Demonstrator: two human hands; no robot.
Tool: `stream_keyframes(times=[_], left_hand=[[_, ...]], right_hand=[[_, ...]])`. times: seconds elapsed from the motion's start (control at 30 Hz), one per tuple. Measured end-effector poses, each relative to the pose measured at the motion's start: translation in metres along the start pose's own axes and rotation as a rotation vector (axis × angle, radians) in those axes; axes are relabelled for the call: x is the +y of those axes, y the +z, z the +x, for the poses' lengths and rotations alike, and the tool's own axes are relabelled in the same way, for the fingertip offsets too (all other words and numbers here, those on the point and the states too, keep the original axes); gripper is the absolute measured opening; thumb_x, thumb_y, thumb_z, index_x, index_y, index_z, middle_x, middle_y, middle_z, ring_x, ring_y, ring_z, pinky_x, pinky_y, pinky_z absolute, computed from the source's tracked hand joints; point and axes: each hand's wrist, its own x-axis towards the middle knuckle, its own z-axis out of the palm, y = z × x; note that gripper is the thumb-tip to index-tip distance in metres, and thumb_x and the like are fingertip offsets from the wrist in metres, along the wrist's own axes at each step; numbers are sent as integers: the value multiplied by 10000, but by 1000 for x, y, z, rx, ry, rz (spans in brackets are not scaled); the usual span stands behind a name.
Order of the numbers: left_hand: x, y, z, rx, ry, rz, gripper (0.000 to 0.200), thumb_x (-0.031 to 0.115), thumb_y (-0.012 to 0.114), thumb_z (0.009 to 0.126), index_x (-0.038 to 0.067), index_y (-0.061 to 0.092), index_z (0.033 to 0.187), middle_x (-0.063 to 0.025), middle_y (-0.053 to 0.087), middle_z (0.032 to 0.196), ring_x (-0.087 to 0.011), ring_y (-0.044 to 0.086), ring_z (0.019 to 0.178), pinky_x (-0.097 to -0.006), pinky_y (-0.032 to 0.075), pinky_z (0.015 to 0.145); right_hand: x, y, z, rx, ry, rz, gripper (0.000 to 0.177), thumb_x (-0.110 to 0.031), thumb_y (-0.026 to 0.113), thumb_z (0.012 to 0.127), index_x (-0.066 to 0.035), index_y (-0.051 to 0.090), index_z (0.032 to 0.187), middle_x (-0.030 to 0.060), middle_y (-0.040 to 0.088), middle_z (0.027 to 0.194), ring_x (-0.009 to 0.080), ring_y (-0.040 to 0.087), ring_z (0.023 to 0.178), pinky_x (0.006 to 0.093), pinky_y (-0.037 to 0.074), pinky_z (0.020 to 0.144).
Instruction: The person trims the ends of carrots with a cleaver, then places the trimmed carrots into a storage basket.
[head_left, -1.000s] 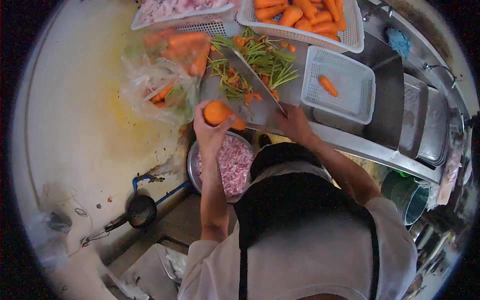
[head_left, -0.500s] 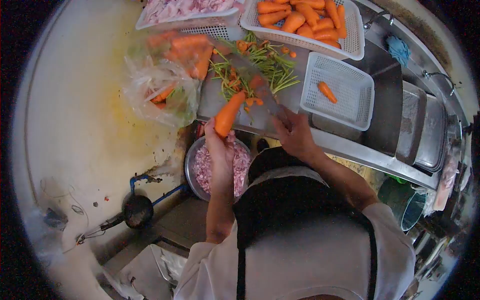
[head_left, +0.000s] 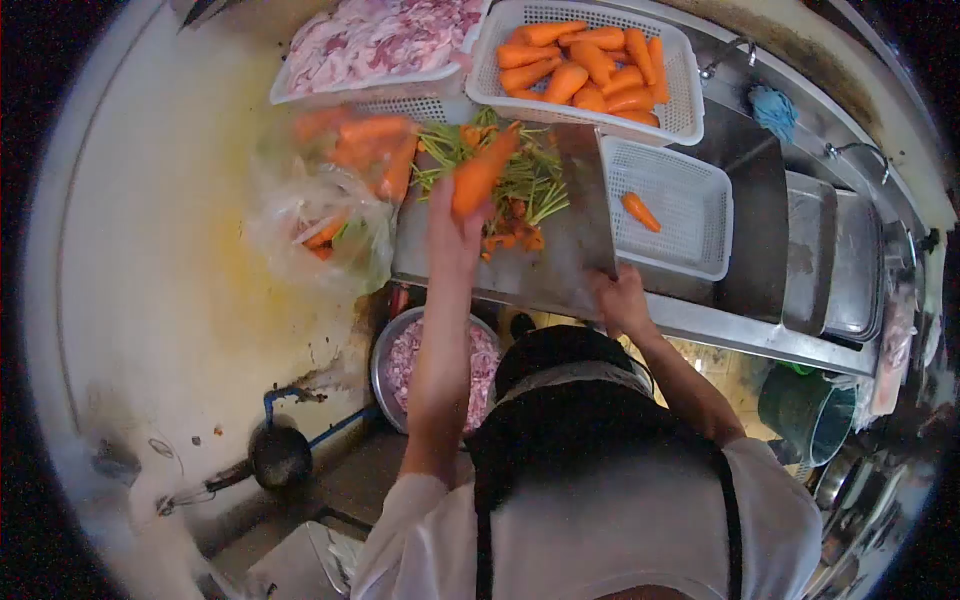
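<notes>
My left hand point(head_left: 456, 208) is wrapped round the thick end of a large carrot point(head_left: 484, 172), whose narrow end points up and away over the steel worktop point(head_left: 430, 240). Below the carrot lies a heap of green carrot stems point(head_left: 535, 185) with orange trimmings point(head_left: 518, 236). My right hand point(head_left: 624, 300), closed at the worktop's front edge, grips a wide-bladed knife point(head_left: 588, 185). Its blade reaches away from me, beside the stems and close to a white basket point(head_left: 690, 262). The knife's handle is mostly hidden in my fingers. One small carrot point(head_left: 641, 212) lies in that basket.
A white basket point(head_left: 685, 125) piled with carrots stands at the back, beside a tub of raw meat point(head_left: 375, 40). A plastic bag point(head_left: 345, 225) holding carrots lies at left. A metal bowl of minced meat point(head_left: 380, 365) sits below the worktop. Sinks and taps point(head_left: 735, 52) line the right.
My left hand has carried the carrot up and away, over the stems. My right hand has moved slightly right and nearer me, swinging the knife blade right, off the stem heap.
</notes>
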Motion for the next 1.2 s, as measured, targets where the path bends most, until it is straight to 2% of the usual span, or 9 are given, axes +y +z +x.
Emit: stream_keyframes(times=[0.2,0.33,0.5,0.63,0.77,0.87,0.93,1.07,1.2], left_hand=[[72,56,11,30,290,262,342,286,597,941,22,519,1144,-140,591,1138,-244,633,911,-383,527,809],[122,-58,22,532,715,638,292,224,567,901,3,597,1089,-135,665,910,-239,642,845,-369,509,782],[172,-216,47,315,508,1963,255,235,548,838,14,638,929,-186,651,945,-347,606,883,-463,466,841],[183,-227,87,337,718,1636,204,223,566,819,45,653,868,-177,660,975,-355,602,961,-466,463,857],[185,-233,106,316,582,1581,257,281,594,801,53,678,886,-173,665,1005,-355,608,989,-453,477,878],[177,-205,102,182,668,2363,446,479,577,826,69,662,983,-164,674,907,-305,647,838,-417,502,741],[167,-242,134,191,-43,2447,476,450,608,749,58,698,1004,-196,659,1036,-344,615,1026,-450,486,880],[160,-257,133,160,-97,2340,483,447,594,755,32,694,982,-215,657,1036,-354,613,1029,-446,477,912],[174,-228,91,166,749,2631,431,347,606,776,2,664,1026,-193,655,989,-325,615,884,-436,485,771]], right_hand=[[-11,-30,-15,-75,76,49,193,-190,602,851,-24,584,754,8,494,566,114,469,468,306,367,441],[-11,-45,-37,5,180,59,191,-169,597,851,-43,555,713,6,483,556,107,475,475,298,363,433],[-11,-52,-46,20,296,115,180,-154,581,854,-69,531,703,-8,447,544,109,450,455,287,348,420],[12,-48,-41,-23,215,149,160,-153,575,855,-60,532,732,-12,434,543,104,433,447,283,345,415],[4,-34,-36,-23,198,149,132,-136,563,866,-43,536,776,-12,447,562,95,436,459,282,342,409],[1,-33,-34,-43,78,132,110,-135,565,877,-41,553,820,-16,449,575,92,442,470,281,344,411],[4,-29,-36,-78,-2,20,99,-136,568,881,-42,567,851,-19,447,581,92,446,478,280,344,415],[3,-29,-39,-102,77,117,112,-139,582,875,-34,556,844,-14,479,600,81,450,515,290,352,455],[-15,-32,-39,-214,232,87,184,-114,560,857,21,609,973,88,629,803,159,533,733,330,459,688]])
